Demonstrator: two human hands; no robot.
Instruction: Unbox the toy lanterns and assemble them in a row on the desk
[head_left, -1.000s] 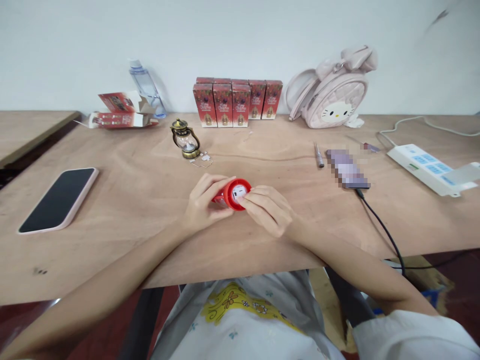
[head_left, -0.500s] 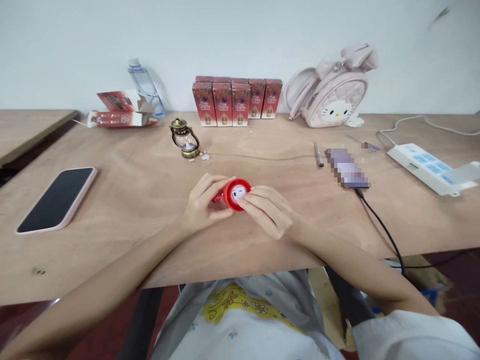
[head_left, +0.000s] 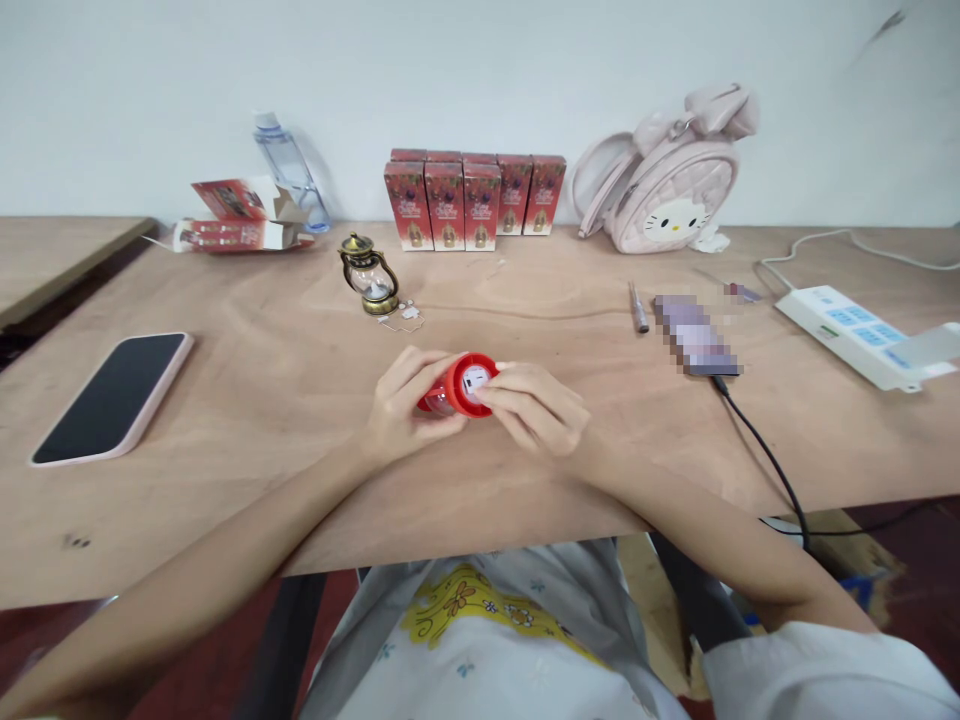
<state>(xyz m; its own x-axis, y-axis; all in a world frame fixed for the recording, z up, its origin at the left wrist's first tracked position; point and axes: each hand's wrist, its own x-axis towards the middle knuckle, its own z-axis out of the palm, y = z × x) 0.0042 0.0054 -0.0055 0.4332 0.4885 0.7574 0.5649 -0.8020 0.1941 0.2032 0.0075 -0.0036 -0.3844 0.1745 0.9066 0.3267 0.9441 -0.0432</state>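
My left hand [head_left: 401, 405] is wrapped round a small red lantern [head_left: 439, 398] with a clear middle. The lantern lies tipped over, so that its round red base faces me and to the right. Set inside the base is a white disc [head_left: 474, 380] with a dark slot-like mark. My right hand [head_left: 540, 405] has its fingers drawn together in a pinch, the tips touching the disc's right side. Whatever lies between those tips is hidden. Beyond my hands a bronze-coloured lantern [head_left: 369, 275] stands upright, with small white bits [head_left: 409, 312] and a thin wire beside its foot.
Several red boxes [head_left: 444, 207] stand by the wall, between an opened red carton [head_left: 232, 236] with a leaning bottle [head_left: 289, 170] and a pink bag [head_left: 667, 195]. Right lie a screwdriver [head_left: 638, 308], a cabled phone [head_left: 694, 335] and a power strip [head_left: 847, 335]; left, another phone [head_left: 112, 400].
The red lantern and both hands have shifted very slightly up and left. My right fingers have moved a little over the disc, with the back of the hand raised somewhat.
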